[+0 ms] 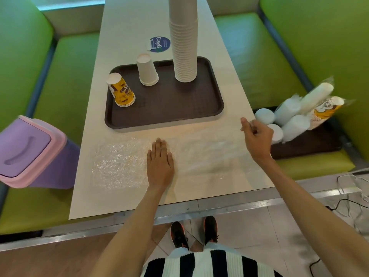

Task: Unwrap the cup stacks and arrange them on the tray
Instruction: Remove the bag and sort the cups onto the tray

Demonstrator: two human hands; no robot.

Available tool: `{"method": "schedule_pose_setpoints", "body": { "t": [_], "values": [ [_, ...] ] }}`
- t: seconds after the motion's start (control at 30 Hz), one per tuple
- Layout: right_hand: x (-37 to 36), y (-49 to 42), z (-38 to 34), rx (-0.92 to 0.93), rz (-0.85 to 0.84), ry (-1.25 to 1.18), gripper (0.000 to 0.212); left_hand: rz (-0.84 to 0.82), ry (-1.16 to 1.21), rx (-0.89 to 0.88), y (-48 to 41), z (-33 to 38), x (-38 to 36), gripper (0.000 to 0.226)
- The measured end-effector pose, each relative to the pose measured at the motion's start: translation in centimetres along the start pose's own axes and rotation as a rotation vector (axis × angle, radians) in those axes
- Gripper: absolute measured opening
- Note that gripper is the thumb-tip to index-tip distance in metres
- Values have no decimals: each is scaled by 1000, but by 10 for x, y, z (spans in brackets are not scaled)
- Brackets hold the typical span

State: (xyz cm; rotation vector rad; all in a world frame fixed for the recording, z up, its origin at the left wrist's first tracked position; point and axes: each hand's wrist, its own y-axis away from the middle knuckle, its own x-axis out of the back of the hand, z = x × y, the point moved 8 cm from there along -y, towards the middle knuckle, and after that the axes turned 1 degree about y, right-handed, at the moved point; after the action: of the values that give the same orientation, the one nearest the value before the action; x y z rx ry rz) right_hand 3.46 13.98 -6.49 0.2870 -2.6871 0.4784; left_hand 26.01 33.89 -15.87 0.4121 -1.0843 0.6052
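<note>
- Presses left hand (160, 163), fingers straight, on clear wrap (119, 162) on near tabletop (123, 27)
- Pinches wrap's right end with curled right hand (257, 137) fingers
- Cup stack (184, 47) upright on far tray (169, 108)

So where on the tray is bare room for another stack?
The near half of the tray is bare, widest at its right front corner. The far side is crowded: yellow stack left, short white stack middle, tall white stack right.

Brown tray (179, 114); white cup stack (184, 47); yellow printed cups (121, 90); lilac-pink bin (30, 154).
</note>
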Motion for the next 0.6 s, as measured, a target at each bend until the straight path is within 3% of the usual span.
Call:
{"method": "schedule_pose_setpoints", "body": {
  "t": [0.1,0.2,0.27,0.33,0.43,0.5,0.6],
  "values": [
    [6,4,27,-188,-177,6,40,4,-10,-5,0,0,-1,75],
    [-11,9,46,-764,-362,-219,68,-7,-27,-14,0,1,-4,75],
    [-21,4,45,-949,-521,-214,86,-14,-35,-18,0,1,-5,75],
    [-29,-6,38,-979,-640,-165,86,-18,-41,-21,0,1,-4,75],
    [-42,-20,31,-918,-715,-5,60,-25,-52,-28,0,2,-3,74],
    [-47,-29,29,-855,-626,4,40,-30,-56,-30,-1,3,-4,74],
    [-38,-38,31,-736,-410,-70,36,-30,-64,-9,-1,1,-5,75]
  ]
}}
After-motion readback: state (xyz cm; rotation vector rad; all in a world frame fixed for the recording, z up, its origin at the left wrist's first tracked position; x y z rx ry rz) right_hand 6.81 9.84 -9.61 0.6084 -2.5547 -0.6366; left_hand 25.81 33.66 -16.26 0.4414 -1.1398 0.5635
